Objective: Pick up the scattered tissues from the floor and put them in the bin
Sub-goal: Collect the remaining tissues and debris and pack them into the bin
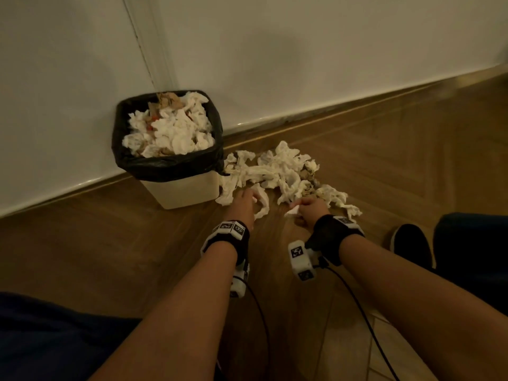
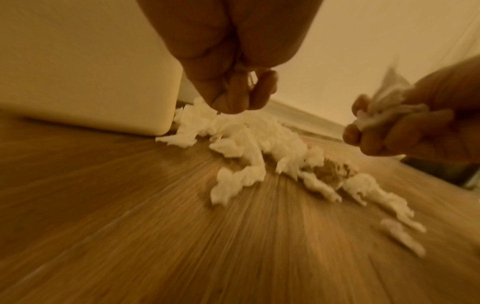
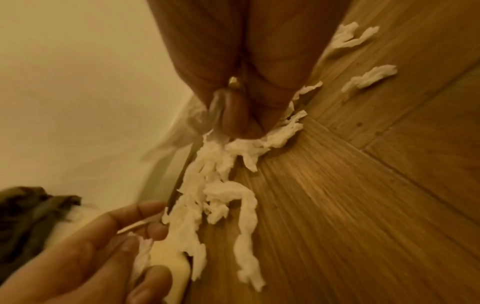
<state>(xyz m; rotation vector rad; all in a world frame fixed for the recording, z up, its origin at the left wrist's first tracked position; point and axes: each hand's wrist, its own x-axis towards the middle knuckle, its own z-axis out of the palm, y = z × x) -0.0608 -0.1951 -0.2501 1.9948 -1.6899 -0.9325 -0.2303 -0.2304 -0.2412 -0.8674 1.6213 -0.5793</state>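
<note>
Two hands are down at the floor (image 1: 110, 243) in my head view. My right hand (image 1: 312, 210) is closed around a crumpled white tissue (image 1: 292, 211), which the left wrist view shows bunched between its curled fingers (image 2: 363, 135). My left hand (image 1: 242, 202) reaches toward the tissue pile (image 1: 277, 174), fingers loosely curved; whether it pinches anything I cannot tell. That pile lies on the wood at 12 o'clock from my hands, its left end touching the bin (image 1: 181, 191). At 10 o'clock, the bin stands against the wall (image 1: 302, 64), black liner (image 1: 165, 167) folded over its rim, heaped with tissues.
</note>
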